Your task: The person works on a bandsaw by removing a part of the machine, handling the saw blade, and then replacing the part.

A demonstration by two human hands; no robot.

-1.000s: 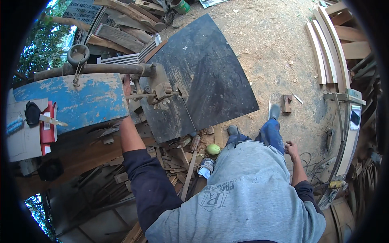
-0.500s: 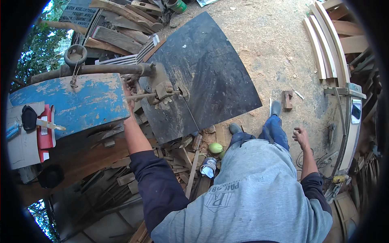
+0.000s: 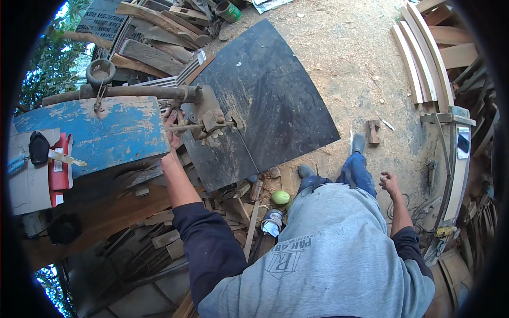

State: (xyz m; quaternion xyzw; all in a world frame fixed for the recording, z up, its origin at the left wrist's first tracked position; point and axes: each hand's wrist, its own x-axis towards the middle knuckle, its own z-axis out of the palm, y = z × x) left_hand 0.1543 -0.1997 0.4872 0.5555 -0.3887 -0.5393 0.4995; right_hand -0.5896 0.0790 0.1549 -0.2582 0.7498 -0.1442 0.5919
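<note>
My left hand reaches up beside the end of a worn blue machine housing. Its fingers bend around a part next to the metal guide rod, and what they grip is partly hidden. Just right of that hand, a dusty metal guide assembly stands over a dark, flat machine table. A thin slit runs from the guide toward the table's near edge. My right hand hangs away from the machine at my right side, fingers loosely bent and apart, with nothing visible in it.
A notched wooden block lies on the sawdust-covered floor near my boot. Curved planks lean at the right. Beneath the table are wood offcuts, a green fruit and a can. A brush rests on the housing.
My left hand has shifted slightly beside the guide, and more of its fingers show. My right hand has moved a little left and down. The view has shifted slightly.
</note>
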